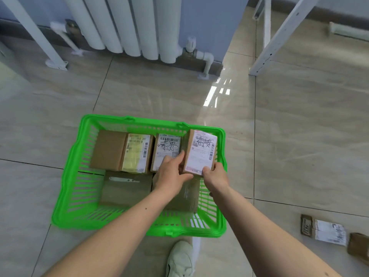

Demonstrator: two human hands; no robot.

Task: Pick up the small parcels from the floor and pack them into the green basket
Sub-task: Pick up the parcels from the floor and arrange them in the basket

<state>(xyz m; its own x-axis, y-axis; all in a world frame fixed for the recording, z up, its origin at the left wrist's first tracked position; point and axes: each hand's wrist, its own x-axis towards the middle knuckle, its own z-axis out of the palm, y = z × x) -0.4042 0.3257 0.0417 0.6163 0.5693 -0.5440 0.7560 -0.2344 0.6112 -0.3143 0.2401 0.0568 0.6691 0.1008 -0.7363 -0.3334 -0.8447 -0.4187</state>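
The green basket [67, 188] stands on the tiled floor in front of me. Both hands hold a small cardboard parcel with a white label [200, 151] over the basket's far right corner. My left hand [171, 174] grips its near left side, my right hand [214, 173] its near right corner. Inside the basket lie a plain brown box [108, 149], a yellow-labelled box [136, 153], a white-labelled box [166, 148] and two flat brown parcels [125, 188] nearer to me, one partly hidden by my arms.
Two more parcels lie on the floor at the lower right: one labelled [325, 230], one brown [359, 246]. A white radiator [127, 25] lines the far wall. White frame legs [279, 35] stand at right and left. My shoe [180, 258] is just behind the basket.
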